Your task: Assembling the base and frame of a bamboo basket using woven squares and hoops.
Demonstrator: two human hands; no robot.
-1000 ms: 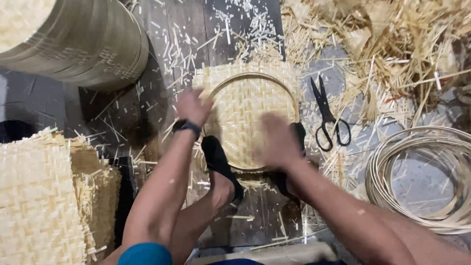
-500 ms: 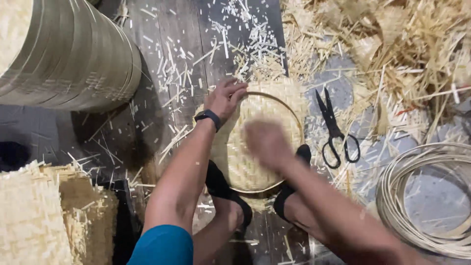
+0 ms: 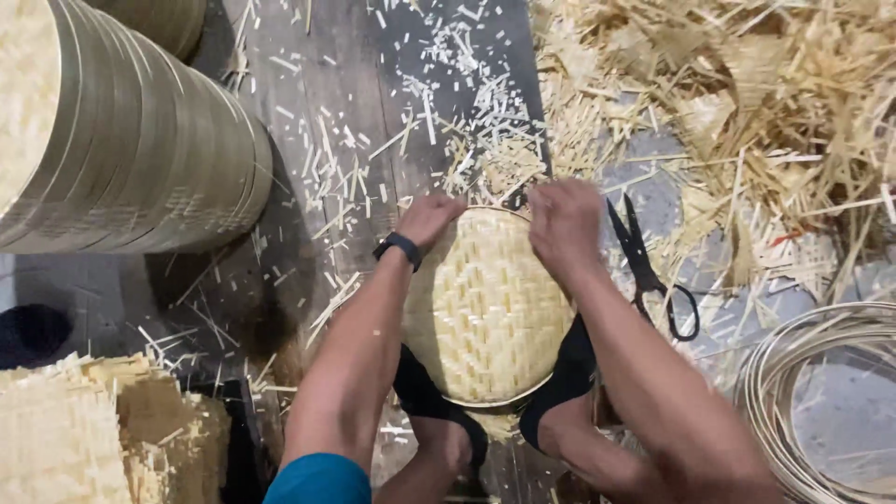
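basket: I see a round woven tray (image 3: 481, 313), pale bamboo, lying on the floor between my two feet, weave side up, dark rim band showing at the far and near edges.
left hand: my left hand (image 3: 427, 219) sits on the far-left rim of the tray, fingers curled down over the edge, pressing or pinching it. Black wristband (image 3: 398, 248) on that wrist.
right hand: my right hand (image 3: 565, 224) is on the far-right rim, fingers bent onto the edge. Slightly blurred, so I cannot tell whether it pinches the rim or only presses on it.
tray vs hands: both hands at the far edge, close together, tray body stretches back toward me under both forearms.
feet: black sandals, left sandal (image 3: 425, 397) and right sandal (image 3: 560, 373), touching the tray's near sides and bracing it.
scissors: black scissors (image 3: 653, 271) on the floor just right of the tray, beside my right hand, not touched.
floor: dark wooden planks (image 3: 308, 121) littered with short bamboo offcuts.
scrap pile: heap of bamboo shavings (image 3: 747, 93) at far right.
coil: loop of thin rattan strips (image 3: 821, 401) at near right, well apart from the tray.
stack: tall stack of finished trays (image 3: 121, 140) on its side at far left.
mats: woven sheets (image 3: 84, 439) piled at near left.
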